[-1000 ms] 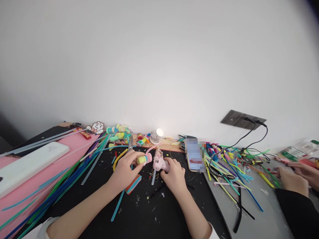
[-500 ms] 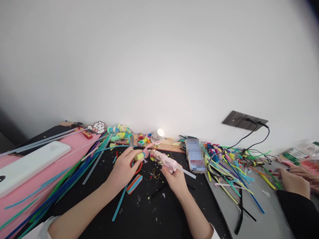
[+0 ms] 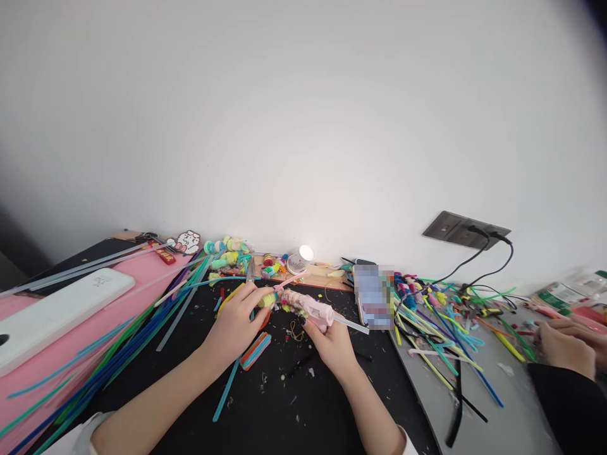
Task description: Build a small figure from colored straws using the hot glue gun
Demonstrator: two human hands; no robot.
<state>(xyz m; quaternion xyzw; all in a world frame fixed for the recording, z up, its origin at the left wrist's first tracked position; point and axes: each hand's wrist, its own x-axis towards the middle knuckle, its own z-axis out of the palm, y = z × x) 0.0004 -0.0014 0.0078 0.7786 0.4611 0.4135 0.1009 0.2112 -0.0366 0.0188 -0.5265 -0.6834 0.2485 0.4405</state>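
Observation:
My left hand (image 3: 236, 321) pinches a small yellow and pink rolled piece (image 3: 269, 299) just above the black mat (image 3: 284, 404). My right hand (image 3: 332, 344) is wrapped round the grip of a pink glue gun (image 3: 313, 308). The gun's nozzle points left and touches the rolled piece, and a clear glue stick (image 3: 351, 325) juts from its back end. A red ring shows under my left fingers. A flat striped bundle (image 3: 255, 350) lies on the mat below my left hand.
Long coloured strips (image 3: 118, 354) fan over the mat and a pink sheet (image 3: 71, 341) at left, where a white case (image 3: 52, 313) lies. A phone (image 3: 372, 296) leans behind. More strips, black cables and another person's hands (image 3: 569, 344) fill the grey board at right.
My right hand lifted the glue gun from standing on the mat and turned it level, bringing its nozzle to the rolled piece. My left hand shifted slightly left with the piece.

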